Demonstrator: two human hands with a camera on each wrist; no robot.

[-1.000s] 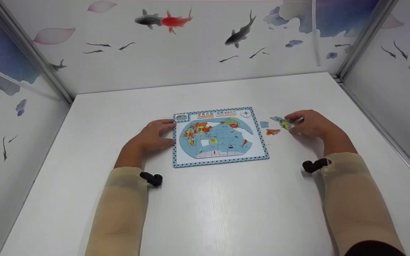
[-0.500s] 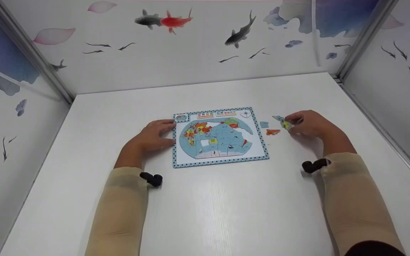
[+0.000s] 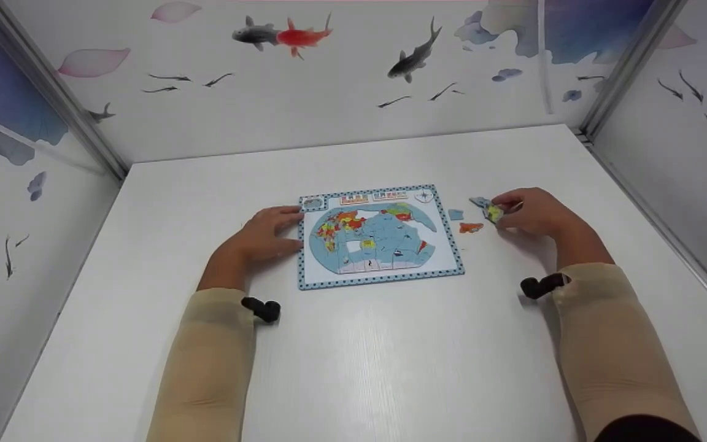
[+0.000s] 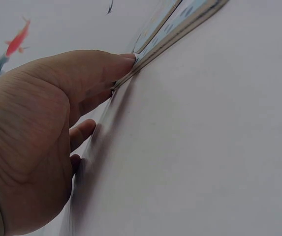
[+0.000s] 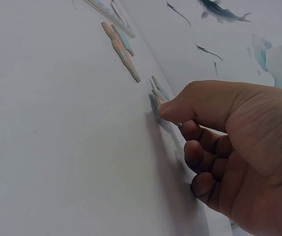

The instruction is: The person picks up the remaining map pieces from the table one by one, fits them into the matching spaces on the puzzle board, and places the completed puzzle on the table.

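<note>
A world-map puzzle board (image 3: 381,279) with a blue dotted border lies on the white table, white gaps showing in its map. My left hand (image 3: 267,234) touches the board's left edge with fingertips and thumb, fingers extended. Right of the board, my right hand (image 3: 528,213) pinches a yellow and blue puzzle piece (image 3: 493,213) between thumb and fingers. In the right wrist view, that hand (image 5: 229,147) has its thumb on the piece, which is partly hidden, and its other fingers curled.
Between the board and my right hand lie a small blue piece (image 3: 456,215) and an orange piece (image 3: 470,228). Another blue piece (image 3: 480,201) is beside the pinched one. White panels painted with fish (image 3: 415,60) stand behind the table (image 3: 353,356) and along its sides.
The yellow and blue piece has shifted and turned slightly in my right hand's fingers. My left hand stays at the board's edge, and the board has not moved.
</note>
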